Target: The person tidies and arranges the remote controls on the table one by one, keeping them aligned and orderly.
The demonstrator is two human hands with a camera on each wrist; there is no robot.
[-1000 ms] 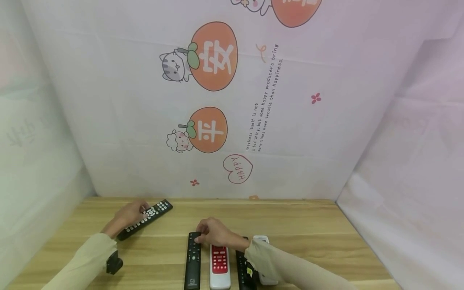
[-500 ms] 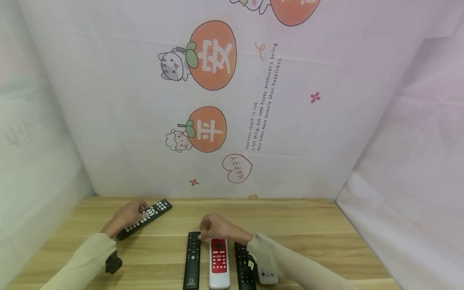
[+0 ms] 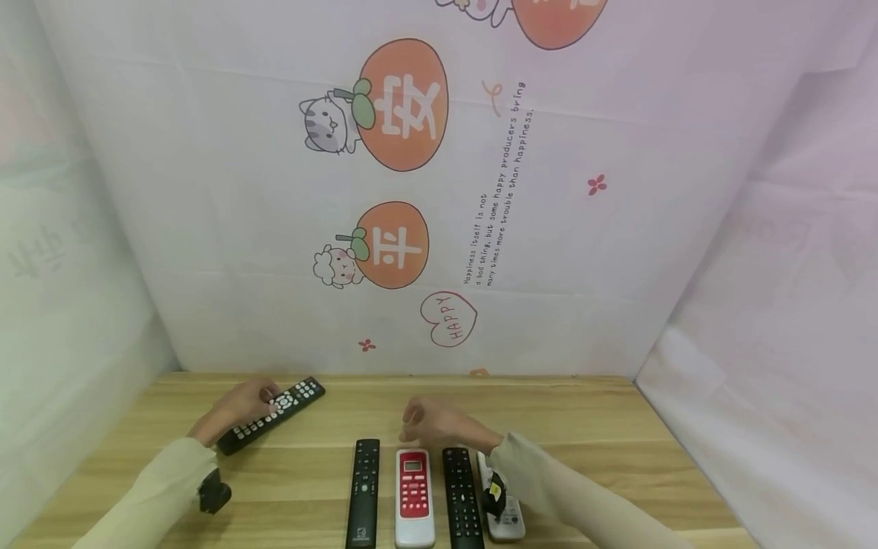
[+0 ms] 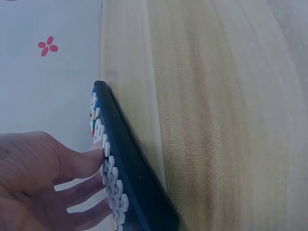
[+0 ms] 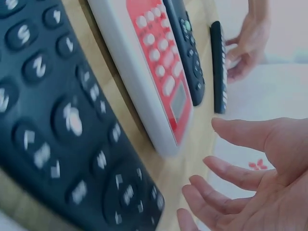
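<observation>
My left hand (image 3: 241,404) grips a long black remote control with white buttons (image 3: 302,394), lying slanted at the back left of the table. In the left wrist view the thumb (image 4: 86,163) touches its button face, and the far ends of the other fingers are partly hidden. My right hand (image 3: 439,422) holds nothing, its fingers parted and loosely bent in the right wrist view. It is above and behind a white remote with a red button panel (image 3: 414,496). Left of that lies a slim black remote (image 3: 363,492); right of it lies another black remote (image 3: 463,496).
A smaller white remote (image 3: 507,528) lies at the right end of the row, partly covered by the right wrist's camera strap. The wooden table (image 3: 583,427) meets a printed white cloth backdrop (image 3: 549,328) along its back edge. White cloth also hangs at both sides.
My right hand has left the top end of the slim black remote and moved right and backward, uncovering the white-and-red remote's display. The left hand has stayed at its remote, almost still.
</observation>
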